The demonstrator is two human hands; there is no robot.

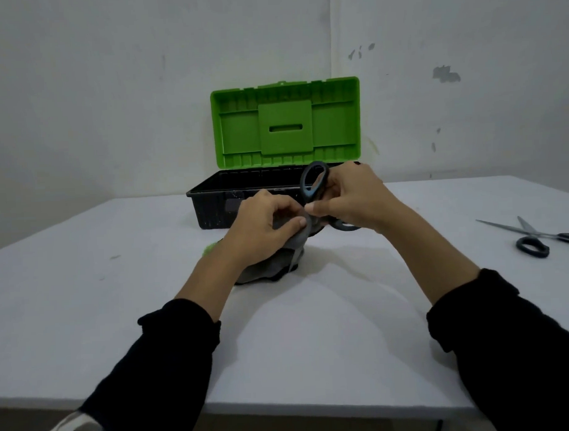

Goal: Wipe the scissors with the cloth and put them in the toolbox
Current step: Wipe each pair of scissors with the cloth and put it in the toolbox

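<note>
My right hand [350,197] grips a pair of black-handled scissors [314,182] by the handles, just in front of the toolbox. One handle loop sticks up above my fingers, the other shows below my palm. My left hand [264,227] pinches a grey cloth [278,264] around the blades, which are hidden inside it. The cloth hangs down to the white table. The black toolbox [208,198] stands open behind my hands, its green lid [284,123] upright against the wall.
A second pair of black-handled scissors [532,239] lies open on the table at the far right. A bit of green fluff [210,249] peeks out beside my left wrist. The white table [118,301] ends at a near edge below my sleeves.
</note>
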